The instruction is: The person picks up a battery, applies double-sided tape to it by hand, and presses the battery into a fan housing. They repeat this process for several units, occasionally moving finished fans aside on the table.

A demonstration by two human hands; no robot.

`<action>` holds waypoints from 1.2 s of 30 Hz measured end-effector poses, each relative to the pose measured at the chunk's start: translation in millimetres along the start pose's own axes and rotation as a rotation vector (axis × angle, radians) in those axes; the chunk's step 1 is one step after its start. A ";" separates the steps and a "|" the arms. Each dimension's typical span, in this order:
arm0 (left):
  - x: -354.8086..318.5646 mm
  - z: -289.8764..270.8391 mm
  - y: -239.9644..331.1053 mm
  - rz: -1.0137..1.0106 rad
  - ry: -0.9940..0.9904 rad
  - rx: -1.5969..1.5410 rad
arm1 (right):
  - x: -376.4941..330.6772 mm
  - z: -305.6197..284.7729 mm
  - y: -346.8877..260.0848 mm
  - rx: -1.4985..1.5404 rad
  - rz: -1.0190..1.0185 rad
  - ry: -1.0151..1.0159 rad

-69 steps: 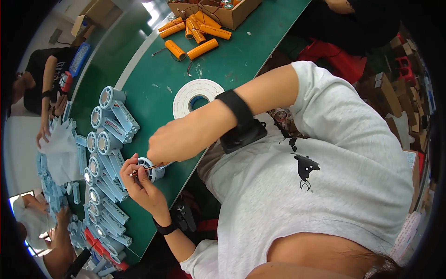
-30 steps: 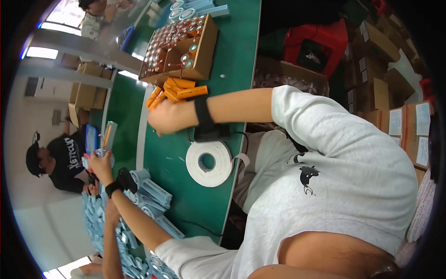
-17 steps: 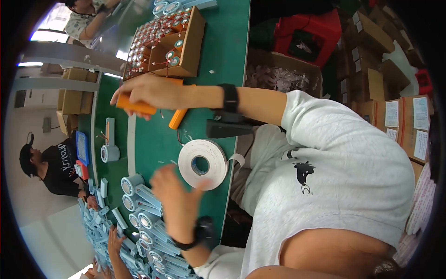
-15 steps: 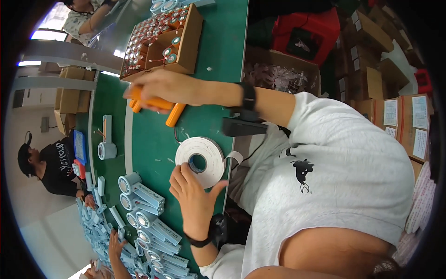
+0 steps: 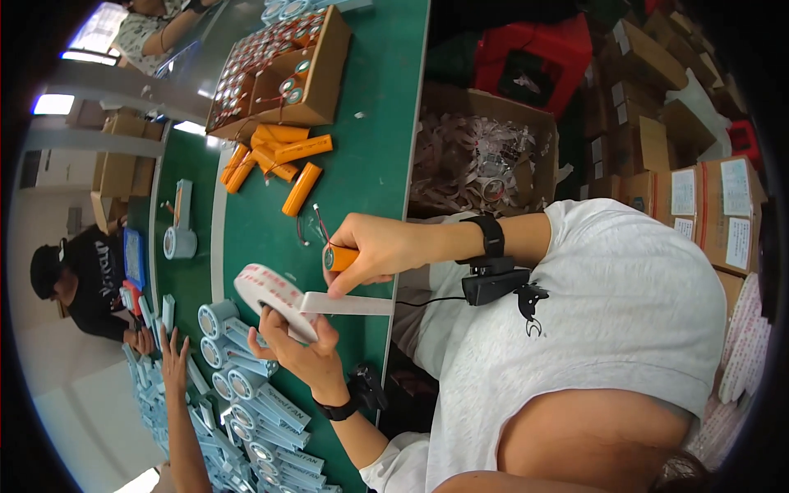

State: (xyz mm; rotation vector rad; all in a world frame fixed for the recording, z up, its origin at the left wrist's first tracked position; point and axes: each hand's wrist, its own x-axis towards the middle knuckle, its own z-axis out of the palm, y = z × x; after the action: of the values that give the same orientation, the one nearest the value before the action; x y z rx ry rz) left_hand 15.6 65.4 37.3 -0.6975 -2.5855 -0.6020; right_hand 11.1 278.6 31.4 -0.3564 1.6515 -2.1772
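The left hand grips a roll of white tape, its fingers curled round the roll's lower edge and holding it lifted just above the green counter. The roll is broad and flat-sided, white with small red marks along its face, and a strip of tape runs from it to the right — pale, straight and taut. The right hand is closed round an orange cylinder, of which only the round end and a short length of orange wrap show past the fingers; the thumb presses down on the pulled-out strip. Further up the counter lie more orange cylinders in a loose heap, beside an open cardboard box filled with round-ended cells. To the lower left, pale blue packs lie in rows — another person's hand reaches among them.
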 end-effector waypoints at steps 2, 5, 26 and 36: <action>-3.8 -3.7 -6.0 -0.050 0.070 -0.016 | 3.5 12.0 -3.0 0.158 0.059 -0.058; -9.1 -15.8 -12.4 -0.164 0.199 0.040 | 9.8 29.0 -8.3 0.294 -0.087 -0.137; -13.9 -43.8 -30.9 -0.362 0.522 0.304 | 36.3 6.5 -50.7 -0.186 -0.188 -0.153; 0.2 -19.0 -26.0 -0.115 0.472 0.350 | 101.7 76.9 -26.6 -0.133 -0.477 -0.082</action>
State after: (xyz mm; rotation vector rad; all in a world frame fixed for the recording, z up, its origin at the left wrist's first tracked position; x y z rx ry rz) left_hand 6.2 35.7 45.5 -0.2530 -2.2112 -0.2875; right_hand -51.4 173.0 75.3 -0.9500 1.8104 -2.3377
